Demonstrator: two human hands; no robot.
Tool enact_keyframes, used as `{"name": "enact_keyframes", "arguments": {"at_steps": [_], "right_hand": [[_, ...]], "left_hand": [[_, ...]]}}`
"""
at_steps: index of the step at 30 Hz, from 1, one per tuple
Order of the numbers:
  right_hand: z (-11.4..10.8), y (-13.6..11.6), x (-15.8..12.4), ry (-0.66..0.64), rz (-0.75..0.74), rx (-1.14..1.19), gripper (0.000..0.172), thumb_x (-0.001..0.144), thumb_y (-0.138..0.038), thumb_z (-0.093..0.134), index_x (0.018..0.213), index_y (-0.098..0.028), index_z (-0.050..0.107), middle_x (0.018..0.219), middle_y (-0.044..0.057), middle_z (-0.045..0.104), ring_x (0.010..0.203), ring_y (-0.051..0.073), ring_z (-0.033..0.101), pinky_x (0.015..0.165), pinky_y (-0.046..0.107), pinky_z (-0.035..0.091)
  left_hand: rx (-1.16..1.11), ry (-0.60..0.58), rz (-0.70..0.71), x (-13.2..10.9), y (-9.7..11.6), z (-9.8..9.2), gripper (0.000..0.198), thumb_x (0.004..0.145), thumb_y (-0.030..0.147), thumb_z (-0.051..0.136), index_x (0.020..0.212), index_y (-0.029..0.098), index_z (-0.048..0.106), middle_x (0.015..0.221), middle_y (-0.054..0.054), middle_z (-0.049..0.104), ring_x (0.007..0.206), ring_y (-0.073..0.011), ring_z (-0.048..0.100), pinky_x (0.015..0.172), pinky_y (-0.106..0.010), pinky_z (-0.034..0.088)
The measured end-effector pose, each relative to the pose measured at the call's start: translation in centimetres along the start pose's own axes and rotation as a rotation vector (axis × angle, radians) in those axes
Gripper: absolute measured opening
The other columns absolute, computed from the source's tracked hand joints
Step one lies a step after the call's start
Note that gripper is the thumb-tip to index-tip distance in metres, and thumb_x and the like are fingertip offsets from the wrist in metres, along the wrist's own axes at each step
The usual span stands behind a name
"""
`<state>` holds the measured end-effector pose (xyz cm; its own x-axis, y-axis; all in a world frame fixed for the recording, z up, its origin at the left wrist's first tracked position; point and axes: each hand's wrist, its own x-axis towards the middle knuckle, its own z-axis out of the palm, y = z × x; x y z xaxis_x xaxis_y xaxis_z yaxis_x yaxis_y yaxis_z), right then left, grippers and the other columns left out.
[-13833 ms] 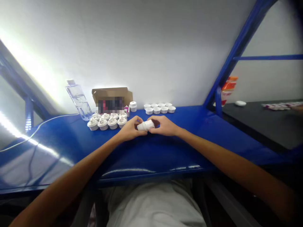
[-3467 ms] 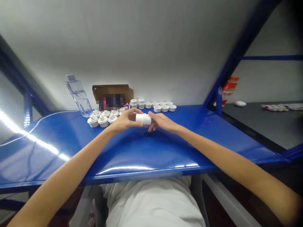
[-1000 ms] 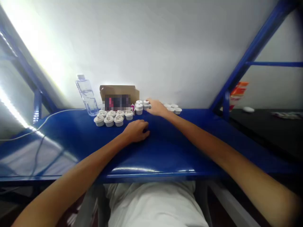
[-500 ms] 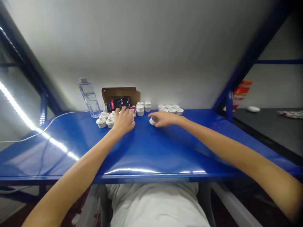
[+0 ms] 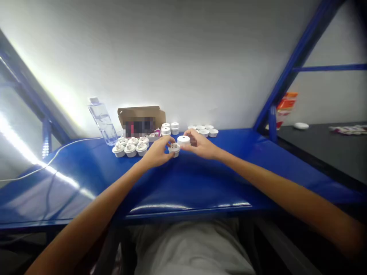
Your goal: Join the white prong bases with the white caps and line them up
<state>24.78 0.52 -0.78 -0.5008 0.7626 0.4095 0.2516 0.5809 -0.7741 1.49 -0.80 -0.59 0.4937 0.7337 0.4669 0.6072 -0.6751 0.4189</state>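
Observation:
My left hand pinches a small white base piece with a raised metal middle just above the blue table. My right hand grips a round white cap right beside it, the two parts almost touching. To the left lies a cluster of several like white base pieces. Behind my hands stand joined white units, and a group of white caps lies at the back right.
A clear water bottle and an open brown cardboard box stand by the wall. A white cable runs across the table's left side. Blue frame posts rise at the right, beside a dark table.
Half a second ago my left hand was over the base pieces and my right hand on a cap on the table. Both hands have come together at the middle, each holding its part.

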Motion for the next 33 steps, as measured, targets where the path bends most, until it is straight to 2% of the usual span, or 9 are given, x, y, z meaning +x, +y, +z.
{"name": "enact_keyframes", "arguments": {"at_steps": [3, 7, 14, 19, 22, 25, 28, 31, 33], "right_hand": [[0.5, 0.4, 0.1, 0.076, -0.083, -0.104, 0.044, 0.088, -0.049, 0.069, 0.119, -0.021, 0.055, 0.115, 0.008, 0.065, 0.098, 0.022, 0.064, 0.086, 0.037, 0.053], [1.5, 1.1, 0.0, 0.05, -0.15, -0.21, 0.044, 0.09, -0.043, 0.068, 0.126, -0.02, 0.061, 0.122, 0.009, 0.067, 0.108, 0.025, 0.064, 0.094, 0.039, 0.051], [2.1, 2.0, -0.1, -0.027, -0.051, -0.126, 0.043, 0.088, -0.038, 0.069, 0.128, -0.021, 0.065, 0.119, 0.006, 0.072, 0.101, 0.022, 0.068, 0.091, 0.036, 0.054], [1.0, 2.3, 0.2, -0.062, 0.029, -0.043, 0.036, 0.082, -0.04, 0.074, 0.11, -0.017, 0.07, 0.104, 0.006, 0.074, 0.094, 0.023, 0.069, 0.088, 0.036, 0.055], [0.5, 2.1, 0.0, -0.093, 0.049, 0.03, 0.038, 0.079, -0.041, 0.077, 0.106, -0.016, 0.069, 0.097, 0.005, 0.074, 0.09, 0.023, 0.07, 0.084, 0.037, 0.057], [0.6, 1.5, -0.5, 0.005, -0.064, 0.061, 0.042, 0.078, -0.036, 0.078, 0.113, -0.018, 0.065, 0.106, 0.006, 0.072, 0.095, 0.023, 0.07, 0.089, 0.039, 0.057], [1.0, 0.9, -1.0, 0.13, -0.29, -0.132, 0.044, 0.077, -0.026, 0.076, 0.119, -0.02, 0.063, 0.117, 0.009, 0.069, 0.106, 0.025, 0.067, 0.095, 0.042, 0.056], [1.1, 0.5, -1.3, 0.173, -0.44, -0.297, 0.038, 0.084, -0.022, 0.07, 0.121, -0.021, 0.064, 0.122, 0.011, 0.067, 0.116, 0.027, 0.064, 0.103, 0.046, 0.052], [1.0, 0.3, -1.5, 0.173, -0.454, -0.323, 0.033, 0.089, -0.022, 0.065, 0.121, -0.023, 0.066, 0.128, 0.011, 0.066, 0.124, 0.027, 0.061, 0.108, 0.046, 0.049]], "left_hand": [[-0.128, 0.006, -0.016, 0.0, 0.2, 0.9, 0.041, 0.077, 0.024, 0.07, 0.116, 0.018, 0.057, 0.115, -0.009, 0.064, 0.098, -0.0222, 0.066, 0.075, -0.032, 0.056], [-0.143, 0.024, -0.056, -0.2, -0.5, 1.2, 0.052, 0.075, 0.031, 0.075, 0.121, 0.018, 0.055, 0.122, -0.012, 0.063, 0.106, -0.0269, 0.065, 0.075, -0.034, 0.056], [-0.244, -0.111, -0.149, -0.5, -1.6, 1.6, 0.053, 0.077, 0.037, 0.077, 0.123, 0.021, 0.055, 0.111, -0.008, 0.073, 0.105, -0.0267, 0.069, 0.089, -0.04, 0.053], [-0.492, -0.04, -0.258, -0.1, -0.8, 1.1, 0.056, 0.063, 0.03, 0.088, 0.107, 0.019, 0.056, 0.098, -0.005, 0.072, 0.092, -0.022, 0.07, 0.081, -0.035, 0.053], [-0.666, 0.018, -0.303, 0.1, -0.1, 0.2, 0.056, 0.058, 0.026, 0.09, 0.102, 0.018, 0.057, 0.104, -0.004, 0.068, 0.088, -0.0191, 0.069, 0.079, -0.033, 0.055], [-0.808, 0.032, -0.336, 0.2, 0.4, -0.4, 0.044, 0.065, 0.032, 0.088, 0.097, 0.016, 0.062, 0.1, -0.004, 0.069, 0.087, -0.0188, 0.07, 0.078, -0.033, 0.056], [-0.872, -0.008, -0.412, 0.3, 0.8, -0.7, 0.04, 0.073, 0.042, 0.084, 0.093, 0.014, 0.065, 0.088, -0.006, 0.071, 0.08, -0.0191, 0.071, 0.073, -0.032, 0.057], [-0.896, -0.028, -0.486, 0.3, 1.0, -0.5, 0.043, 0.074, 0.048, 0.083, 0.091, 0.012, 0.066, 0.079, -0.006, 0.071, 0.069, -0.0174, 0.07, 0.066, -0.029, 0.057], [-0.928, -0.028, -0.534, 0.4, 1.1, -0.4, 0.044, 0.078, 0.051, 0.08, 0.092, 0.011, 0.067, 0.074, -0.006, 0.07, 0.064, -0.0159, 0.069, 0.064, -0.029, 0.057]]}}
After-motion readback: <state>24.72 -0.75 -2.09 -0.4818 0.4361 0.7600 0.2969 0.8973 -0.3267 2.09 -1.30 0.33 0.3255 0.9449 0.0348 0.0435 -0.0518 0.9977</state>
